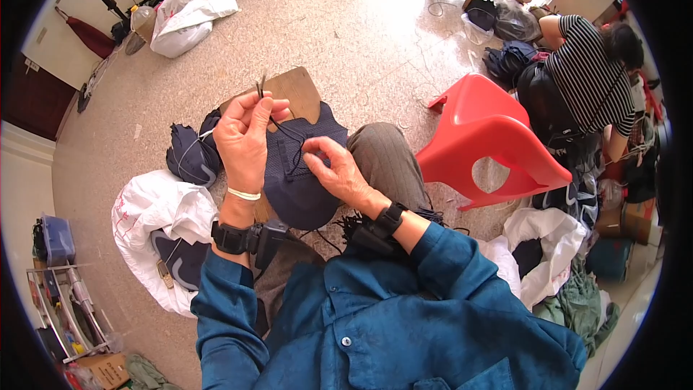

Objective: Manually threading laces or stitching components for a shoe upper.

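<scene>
My left hand (244,137) is raised with thumb and forefinger pinched on thin black cord (261,87), whose ends stick up above the fingertips. From there the cord runs down toward my right hand (338,172), whose thumb and bent forefinger close on it; the exact grip is small to see. Under both hands lies a navy mesh fabric piece (303,191) with a rounded lower edge, and a loop of cord rests on it. It lies partly over a wooden board (297,94) in front of my knees. Wrist straps are on both my arms.
A red plastic stool (484,126) stands to my right; beyond it a person in a striped shirt (595,68) bends away. Left of my hands are a tied navy bundle (191,153) and a white sack (148,206). Another white sack (548,227) sits at lower right.
</scene>
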A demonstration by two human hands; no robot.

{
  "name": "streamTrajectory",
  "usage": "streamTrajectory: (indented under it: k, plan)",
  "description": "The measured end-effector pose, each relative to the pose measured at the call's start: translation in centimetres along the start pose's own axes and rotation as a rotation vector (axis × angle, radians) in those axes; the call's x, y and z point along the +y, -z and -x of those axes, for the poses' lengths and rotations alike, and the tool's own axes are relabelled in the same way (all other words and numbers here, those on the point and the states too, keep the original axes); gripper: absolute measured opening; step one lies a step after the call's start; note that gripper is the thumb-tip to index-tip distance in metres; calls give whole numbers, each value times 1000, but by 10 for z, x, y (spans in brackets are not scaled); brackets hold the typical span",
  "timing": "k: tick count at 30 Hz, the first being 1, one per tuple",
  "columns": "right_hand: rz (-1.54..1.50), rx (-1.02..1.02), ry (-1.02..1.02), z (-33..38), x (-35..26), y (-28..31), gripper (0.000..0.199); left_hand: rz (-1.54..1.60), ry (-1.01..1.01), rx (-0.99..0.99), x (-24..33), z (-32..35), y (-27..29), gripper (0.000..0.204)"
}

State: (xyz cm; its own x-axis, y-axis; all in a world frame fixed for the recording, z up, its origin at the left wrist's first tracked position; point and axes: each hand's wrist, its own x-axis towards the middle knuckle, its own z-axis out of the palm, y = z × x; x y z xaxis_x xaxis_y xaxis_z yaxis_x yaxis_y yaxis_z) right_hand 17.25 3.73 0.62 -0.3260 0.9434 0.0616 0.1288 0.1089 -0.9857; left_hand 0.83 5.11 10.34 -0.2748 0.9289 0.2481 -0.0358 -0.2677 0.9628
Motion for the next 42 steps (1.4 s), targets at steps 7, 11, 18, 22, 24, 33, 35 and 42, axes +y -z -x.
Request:
streamTrajectory:
  k: [7,11,18,22,24,33,35,42]
  plan:
    - [50,188,477,-24,-62,-2,28,77,-23,-37,1,18,-10,18]
    - [-508,-74,200,-23,-79,-6,22,111,8,-65,12,22,-12,20]
    - [-478,-49,196,-23,-78,-9,21,-1,34,-62,18,22,-6,22]
    - [-435,-57,194,-21,-73,-9,22,3,37,-83,19,21,-4,22]
    - [-422,-70,173,-21,-71,-8,21,5,45,-102,18,20,-4,22]
    - [-394,-80,119,-23,-79,-1,21,-349,-237,107,1,37,12,27]
    - [-376,-89,118,-27,-76,3,21,-382,-130,100,-9,64,16,17]
    - [-427,-114,123,-25,-80,0,24,-320,-111,65,0,56,24,16]
